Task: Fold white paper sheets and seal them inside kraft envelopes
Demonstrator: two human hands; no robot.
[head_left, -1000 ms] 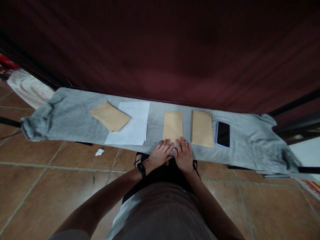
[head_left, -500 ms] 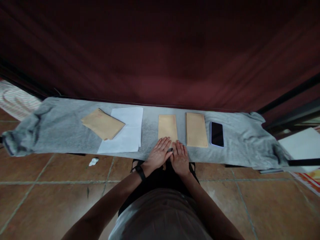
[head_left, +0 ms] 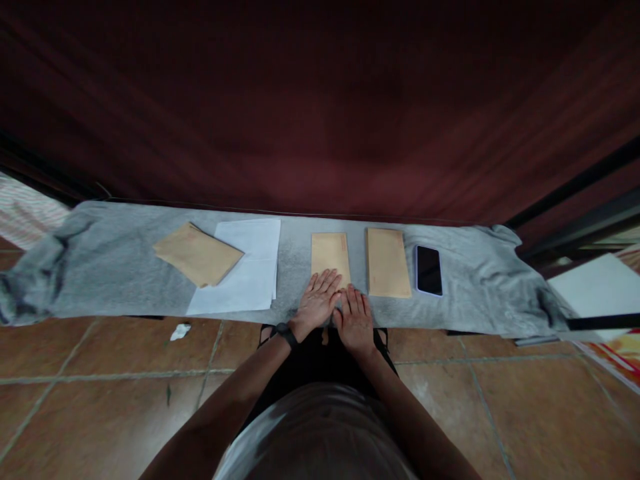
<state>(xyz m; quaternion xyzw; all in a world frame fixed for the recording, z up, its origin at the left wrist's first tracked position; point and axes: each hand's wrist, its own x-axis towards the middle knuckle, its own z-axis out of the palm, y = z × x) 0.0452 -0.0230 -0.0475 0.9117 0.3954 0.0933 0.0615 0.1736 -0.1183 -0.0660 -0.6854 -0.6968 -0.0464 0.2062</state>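
Note:
A brown paper envelope (head_left: 330,250) lies upright in front of me on the grey cloth. My left hand (head_left: 317,300) rests flat over its near end, fingers stretched out and pointing away from me. Beside it, my right hand (head_left: 356,320) lies flat with fingers extended, its fingertips at the envelope's lower right corner. To the right sits a neat stack of brown envelopes (head_left: 389,263). On the left, a looser pile of brown envelopes (head_left: 199,253) lies askew, partly over white paper sheets (head_left: 253,273). The envelope's near edge is hidden under my hands.
A phone (head_left: 429,270) with a dark screen lies right of the stack. Grey cloth (head_left: 120,267) covers the narrow bench. A dark red curtain (head_left: 320,133) hangs behind it. A crumpled white scrap (head_left: 180,331) is on the tiled floor. Dark bars (head_left: 580,183) stand at the right.
My left hand has slid slightly up over the envelope, and my right hand has shifted a little toward me, its thumb now apart from the left. The whole view has shifted slightly.

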